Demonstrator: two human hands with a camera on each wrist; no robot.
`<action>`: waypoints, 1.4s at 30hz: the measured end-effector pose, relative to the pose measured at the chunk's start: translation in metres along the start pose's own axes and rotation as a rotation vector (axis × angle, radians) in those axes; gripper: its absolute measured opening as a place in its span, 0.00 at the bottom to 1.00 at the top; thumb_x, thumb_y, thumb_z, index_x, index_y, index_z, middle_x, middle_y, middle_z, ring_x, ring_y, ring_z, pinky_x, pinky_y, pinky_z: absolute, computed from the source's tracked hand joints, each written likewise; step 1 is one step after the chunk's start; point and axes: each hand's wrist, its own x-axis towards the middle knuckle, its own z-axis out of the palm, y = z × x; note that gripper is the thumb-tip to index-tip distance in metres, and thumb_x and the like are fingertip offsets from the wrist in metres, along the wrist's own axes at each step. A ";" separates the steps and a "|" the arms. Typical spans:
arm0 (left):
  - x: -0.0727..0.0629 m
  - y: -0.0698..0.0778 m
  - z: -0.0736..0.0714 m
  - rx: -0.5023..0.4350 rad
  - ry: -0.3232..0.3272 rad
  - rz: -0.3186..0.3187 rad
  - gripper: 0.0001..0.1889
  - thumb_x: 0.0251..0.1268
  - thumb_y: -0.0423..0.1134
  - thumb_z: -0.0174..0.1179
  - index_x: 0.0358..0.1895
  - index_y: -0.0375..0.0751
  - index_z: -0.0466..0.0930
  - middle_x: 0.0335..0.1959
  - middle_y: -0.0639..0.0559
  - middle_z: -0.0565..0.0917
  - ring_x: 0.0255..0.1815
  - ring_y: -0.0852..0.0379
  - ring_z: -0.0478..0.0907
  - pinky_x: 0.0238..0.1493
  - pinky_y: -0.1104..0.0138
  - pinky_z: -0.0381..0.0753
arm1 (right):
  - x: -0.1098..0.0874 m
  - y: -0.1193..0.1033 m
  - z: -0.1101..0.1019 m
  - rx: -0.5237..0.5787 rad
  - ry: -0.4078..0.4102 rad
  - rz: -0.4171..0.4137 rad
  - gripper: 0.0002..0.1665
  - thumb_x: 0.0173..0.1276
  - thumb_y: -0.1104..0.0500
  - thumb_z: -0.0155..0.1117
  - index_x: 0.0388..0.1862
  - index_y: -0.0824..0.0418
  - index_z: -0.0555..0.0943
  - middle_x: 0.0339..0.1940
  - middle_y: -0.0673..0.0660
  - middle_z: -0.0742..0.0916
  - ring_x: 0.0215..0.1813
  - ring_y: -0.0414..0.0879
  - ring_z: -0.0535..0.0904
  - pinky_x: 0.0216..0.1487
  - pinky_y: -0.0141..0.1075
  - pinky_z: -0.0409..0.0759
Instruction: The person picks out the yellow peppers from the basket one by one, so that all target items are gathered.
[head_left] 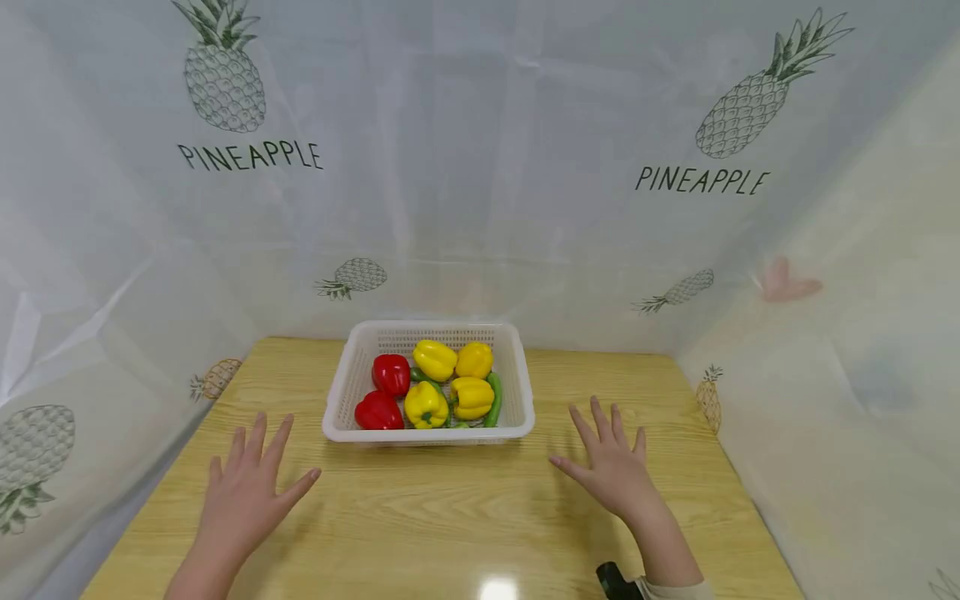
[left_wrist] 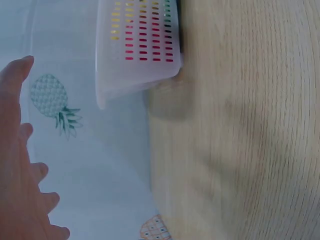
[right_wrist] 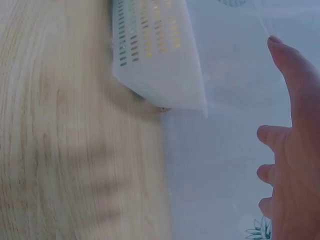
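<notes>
You're gripping nothing on either side. Your left grip (head_left: 242, 500) is hovering near the left edge of the surface (head_left: 435, 508), fingers fanned out straight. Your right grip (head_left: 617, 477) is hovering between the white basket (head_left: 427, 436) and the right edge, fingers spread too. Both are casting shadows; neither is touching the basket.

Basket is sitting at the far edge of the surface, nearer the far-left corner than the far-right one. The pineapple-print sheet (head_left: 480, 208) is hanging just behind.

Contents: two red peppers (head_left: 391, 375) are lying along the basket's left side, four yellow peppers (head_left: 472, 398) are taking up the middle and right, and a long green pepper (head_left: 493, 400) is resting along the right side of the yellows. More green is showing in between, partly hidden; can't tell how many pieces. The wrist views are showing the same colors through the basket slots.

Progress, my read: every pepper in view is sitting inside the basket, so containment is looking done. No pepper is being lifted, the basket isn't being carried, so no handling step is under way. Whether you're standing at a start or a finish, these frames aren't showing; any remaining work I can't tell.
</notes>
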 end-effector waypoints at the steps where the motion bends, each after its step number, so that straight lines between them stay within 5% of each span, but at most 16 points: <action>1: 0.002 0.000 0.000 -0.003 -0.004 0.000 0.49 0.63 0.68 0.54 0.79 0.49 0.43 0.77 0.33 0.41 0.73 0.25 0.34 0.59 0.25 0.35 | 0.000 -0.001 0.000 0.003 0.004 -0.001 0.53 0.63 0.26 0.54 0.79 0.50 0.55 0.79 0.63 0.51 0.76 0.70 0.39 0.61 0.76 0.32; 24: 0.025 -0.009 0.011 -0.149 0.007 0.003 0.47 0.64 0.59 0.60 0.79 0.44 0.45 0.75 0.29 0.48 0.71 0.23 0.45 0.58 0.26 0.47 | 0.023 -0.033 0.010 0.119 0.036 -0.056 0.54 0.62 0.28 0.60 0.79 0.51 0.55 0.79 0.62 0.52 0.77 0.66 0.40 0.64 0.74 0.37; 33: 0.042 0.001 0.021 -0.406 -0.051 -0.031 0.46 0.66 0.56 0.60 0.78 0.40 0.46 0.75 0.30 0.50 0.72 0.27 0.48 0.61 0.29 0.53 | 0.047 -0.064 0.016 0.298 0.124 -0.100 0.50 0.61 0.39 0.70 0.76 0.56 0.61 0.76 0.61 0.62 0.74 0.63 0.55 0.66 0.66 0.56; 42: 0.058 0.006 0.045 -0.793 -0.149 -0.171 0.41 0.68 0.44 0.62 0.77 0.39 0.48 0.74 0.32 0.54 0.70 0.28 0.55 0.61 0.35 0.62 | 0.076 -0.099 0.044 0.609 0.041 -0.034 0.44 0.61 0.51 0.73 0.73 0.60 0.65 0.71 0.60 0.68 0.72 0.58 0.61 0.67 0.58 0.62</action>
